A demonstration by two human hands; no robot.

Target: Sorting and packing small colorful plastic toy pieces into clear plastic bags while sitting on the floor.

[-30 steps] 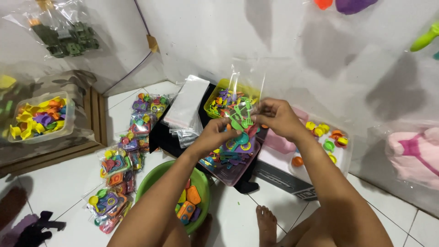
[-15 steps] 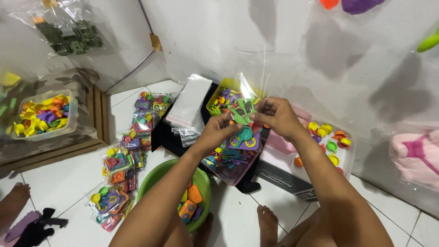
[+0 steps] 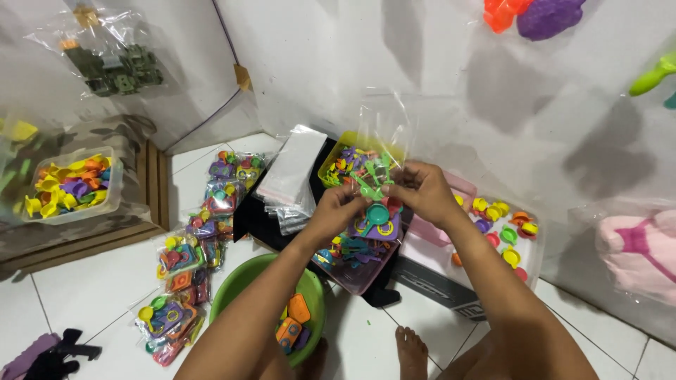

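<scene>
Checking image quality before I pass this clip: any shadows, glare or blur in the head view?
Head view: hard shadows on the wall; glare on the clear bag above the left hand and right hand; frame edges soft and slightly bowed.

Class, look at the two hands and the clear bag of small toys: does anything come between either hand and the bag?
Nothing visible does. The left hand and right hand both already grip the clear bag directly, above the pink tray of toy pieces.

Two hands [image 3: 338, 211], one green basin [image 3: 239, 281]
</scene>
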